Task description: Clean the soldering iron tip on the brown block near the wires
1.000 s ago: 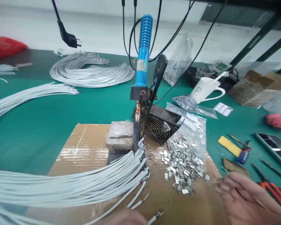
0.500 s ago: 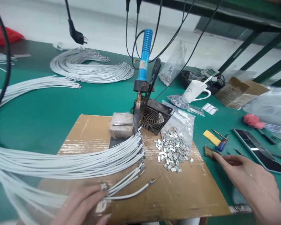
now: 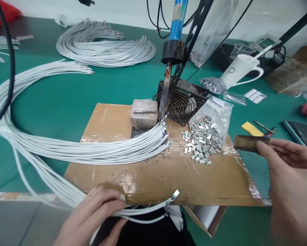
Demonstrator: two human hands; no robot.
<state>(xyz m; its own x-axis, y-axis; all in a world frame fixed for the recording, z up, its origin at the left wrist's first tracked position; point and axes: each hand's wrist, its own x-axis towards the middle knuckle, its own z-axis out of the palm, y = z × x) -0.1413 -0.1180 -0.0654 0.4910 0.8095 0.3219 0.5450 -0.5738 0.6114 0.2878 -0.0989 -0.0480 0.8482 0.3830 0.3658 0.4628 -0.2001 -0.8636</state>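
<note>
So compared to half a second back, the right hand (image 3: 287,171) isn't just reaching flat past the cardboard sheet (image 3: 153,171) anymore. It's come up off the green mat holding a small brown block (image 3: 247,142), pinched between thumb and fingers, hovering just off the sheet's right edge, near the pile of little metal clips (image 3: 203,143). Looks like a picked-up tool or cleaning pad to me, hard to say which.

The left hand (image 3: 94,215) has slid back toward the sheet's near edge. Its fingers are closed on a few white wires (image 3: 148,210), whose tipped ends poke out right along that front edge, one terminal sticking up just past it. A moment ago those same ends lay further up on the sheet.

The big bundle of white wires (image 3: 92,150) is unchanged, fanned across the sheet's middle with its ends just under the soldering iron (image 3: 172,51), which stands clamped at the sheet's far edge beside the small fan (image 3: 180,106).

My read: a few wires pulled out of the bundle, both hands now loaded.
</note>
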